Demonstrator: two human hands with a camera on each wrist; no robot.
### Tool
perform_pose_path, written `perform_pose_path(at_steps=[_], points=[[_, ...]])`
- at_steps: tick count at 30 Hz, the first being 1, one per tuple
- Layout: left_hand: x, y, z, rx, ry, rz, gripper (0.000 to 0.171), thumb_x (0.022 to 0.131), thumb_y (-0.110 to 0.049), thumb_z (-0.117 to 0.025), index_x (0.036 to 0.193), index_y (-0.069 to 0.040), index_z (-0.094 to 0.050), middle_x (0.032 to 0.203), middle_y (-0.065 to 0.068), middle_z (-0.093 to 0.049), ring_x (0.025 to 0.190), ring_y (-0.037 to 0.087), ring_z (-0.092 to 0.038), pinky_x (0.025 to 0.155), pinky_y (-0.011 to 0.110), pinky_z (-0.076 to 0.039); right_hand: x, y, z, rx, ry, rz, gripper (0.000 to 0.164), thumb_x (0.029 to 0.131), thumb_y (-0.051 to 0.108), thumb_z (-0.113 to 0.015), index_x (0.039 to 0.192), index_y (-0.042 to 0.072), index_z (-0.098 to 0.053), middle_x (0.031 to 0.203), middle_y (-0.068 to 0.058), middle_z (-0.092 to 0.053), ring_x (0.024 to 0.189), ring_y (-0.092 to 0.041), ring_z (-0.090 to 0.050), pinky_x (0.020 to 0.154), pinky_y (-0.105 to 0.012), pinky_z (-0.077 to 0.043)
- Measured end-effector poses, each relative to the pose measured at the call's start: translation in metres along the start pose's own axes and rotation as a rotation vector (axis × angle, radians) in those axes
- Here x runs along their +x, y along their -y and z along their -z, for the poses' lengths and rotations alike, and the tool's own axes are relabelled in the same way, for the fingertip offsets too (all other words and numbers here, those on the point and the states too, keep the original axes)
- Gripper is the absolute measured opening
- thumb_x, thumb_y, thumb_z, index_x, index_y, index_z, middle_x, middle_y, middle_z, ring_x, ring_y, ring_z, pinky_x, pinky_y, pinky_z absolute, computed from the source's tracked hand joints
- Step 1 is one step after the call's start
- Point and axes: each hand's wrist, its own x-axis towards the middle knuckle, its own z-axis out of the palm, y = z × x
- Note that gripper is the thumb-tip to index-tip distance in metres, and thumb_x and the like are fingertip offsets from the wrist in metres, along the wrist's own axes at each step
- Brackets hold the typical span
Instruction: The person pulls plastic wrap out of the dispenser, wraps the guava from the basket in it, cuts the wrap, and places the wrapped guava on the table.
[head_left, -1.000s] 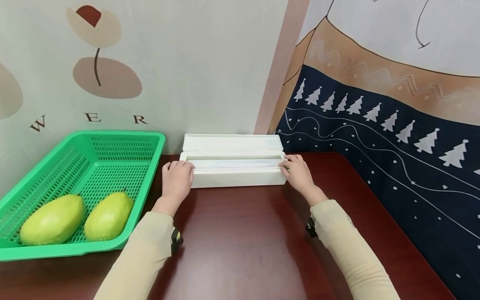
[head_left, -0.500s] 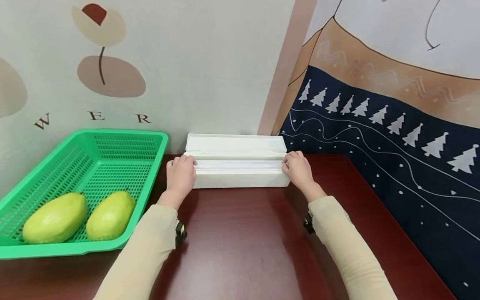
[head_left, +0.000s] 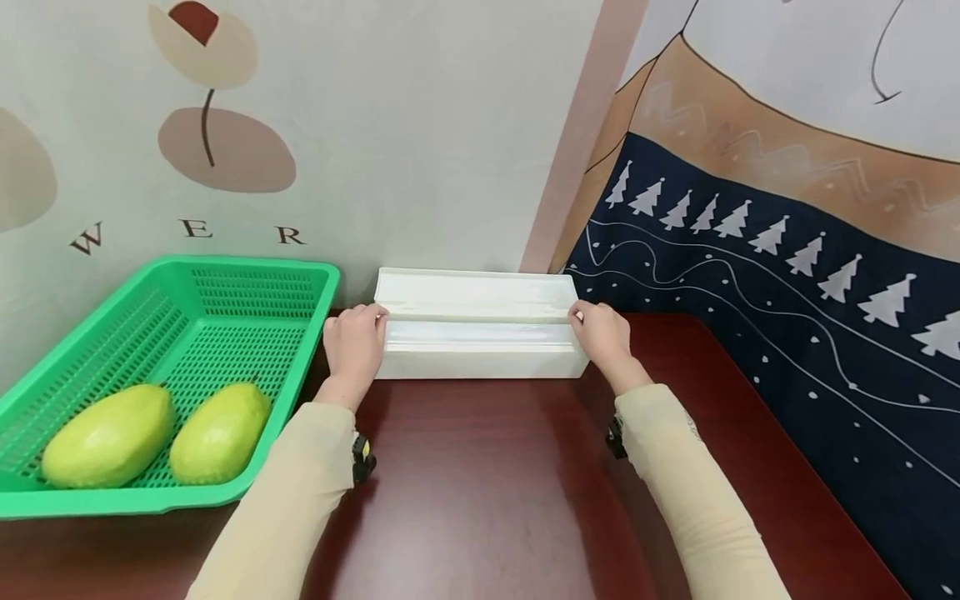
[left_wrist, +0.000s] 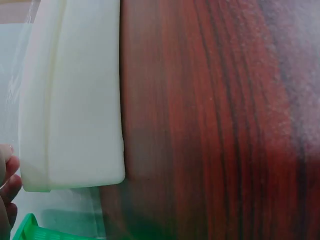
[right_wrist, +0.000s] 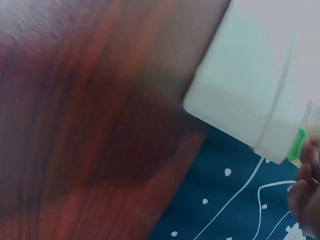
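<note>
A white plastic-wrap dispenser [head_left: 480, 363] stands on the dark red table with its lid [head_left: 476, 287] tipped back. Shiny clear plastic wrap [head_left: 480, 332] shows along its long slot. At the dispenser's left end, my left hand [head_left: 354, 343] pinches the edge of the wrap between thumb and fingers. My right hand [head_left: 602, 335] pinches the wrap at the right end. The left wrist view has a wrinkled strip of clear wrap [left_wrist: 14, 82] above the dispenser's side, with fingertips [left_wrist: 9, 167] at the frame's edge. In the right wrist view, a small green piece [right_wrist: 297, 144] sits beside the curled fingers [right_wrist: 306, 192].
On the left, a green perforated basket [head_left: 330, 308] holds two yellow-green papaya-like fruits [head_left: 221, 433]. A pale wall rises close behind the dispenser. Dark blue patterned cloth [head_left: 787, 333] borders the table's right side. Bare table surface [head_left: 480, 483] lies between my forearms.
Both hands have shifted from the slot's ends up and back toward the lid, fingertips pinched at the wrap. The head view has turned slightly; the basket and fruits stay put.
</note>
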Motion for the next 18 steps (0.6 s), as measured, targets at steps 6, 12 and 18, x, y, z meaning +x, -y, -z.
perform_pose_path(at_steps=[6,12,18], points=[[0.010,-0.006,0.001,-0.269,0.154,0.265,0.023,0.094,-0.019,-0.051,0.102,-0.006,-0.069,0.092,0.016,-0.070,0.085,0.033,-0.062,0.079,0.044,-0.047,0.009,0.001,0.006,0.238,0.093,-0.114,0.017,0.092,0.016,-0.048,0.093,0.007,-0.062,0.089,-0.012,-0.068,0.076,-0.023,-0.057,0.063,-0.029,-0.041],[0.019,-0.013,0.006,-0.573,0.239,0.547,0.031,0.092,-0.025,-0.052,0.107,-0.004,-0.069,0.108,0.017,-0.068,0.107,0.030,-0.058,0.089,0.041,-0.046,0.019,0.005,0.013,0.500,0.174,-0.302,0.026,0.091,0.021,-0.052,0.096,0.000,-0.065,0.098,-0.018,-0.070,0.060,-0.012,-0.059,0.057,-0.020,-0.044],[0.026,-0.017,0.007,-0.543,0.242,0.640,0.032,0.091,-0.029,-0.057,0.102,-0.003,-0.071,0.108,0.017,-0.067,0.108,0.029,-0.055,0.087,0.040,-0.046,0.027,0.011,0.014,0.599,0.150,-0.442,0.018,0.085,0.011,-0.060,0.094,-0.003,-0.067,0.068,-0.008,-0.064,0.049,-0.006,-0.053,0.051,-0.015,-0.045]])
